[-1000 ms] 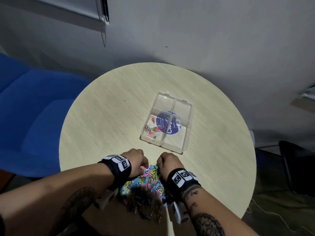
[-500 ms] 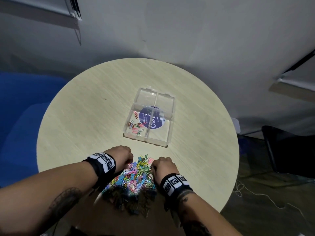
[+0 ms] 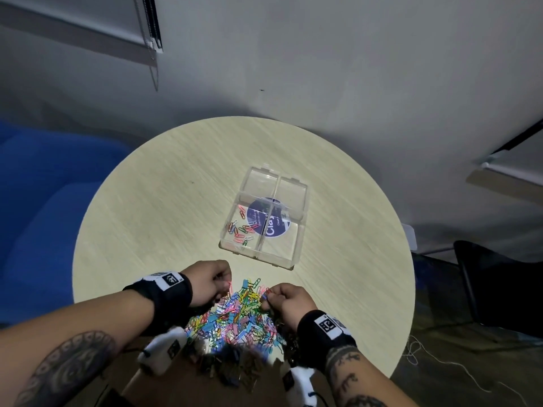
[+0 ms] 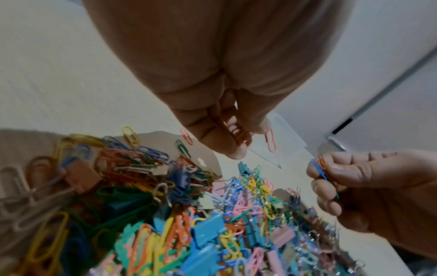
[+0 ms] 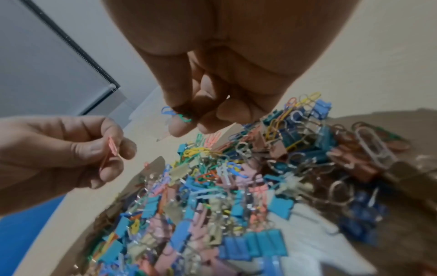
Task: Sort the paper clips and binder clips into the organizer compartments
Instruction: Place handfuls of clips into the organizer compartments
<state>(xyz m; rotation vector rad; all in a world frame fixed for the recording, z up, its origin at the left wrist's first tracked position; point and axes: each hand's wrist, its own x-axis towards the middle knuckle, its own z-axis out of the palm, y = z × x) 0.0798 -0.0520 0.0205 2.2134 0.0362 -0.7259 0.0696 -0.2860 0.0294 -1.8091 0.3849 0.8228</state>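
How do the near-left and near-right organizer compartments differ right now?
The near-left compartment holds a scatter of coloured paper clips; the near-right compartment shows none. The round blue sticker under the organizer shows more widely through the near-right compartment than through the near-left one. Both are clear-walled, open-topped and closest to the pile.

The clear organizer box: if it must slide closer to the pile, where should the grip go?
Grip the organizer by its near right wall, from above with thumb outside and fingers in the bare near right compartment. That rim faces the right hand, and the paper clips lie only in the near left compartment.
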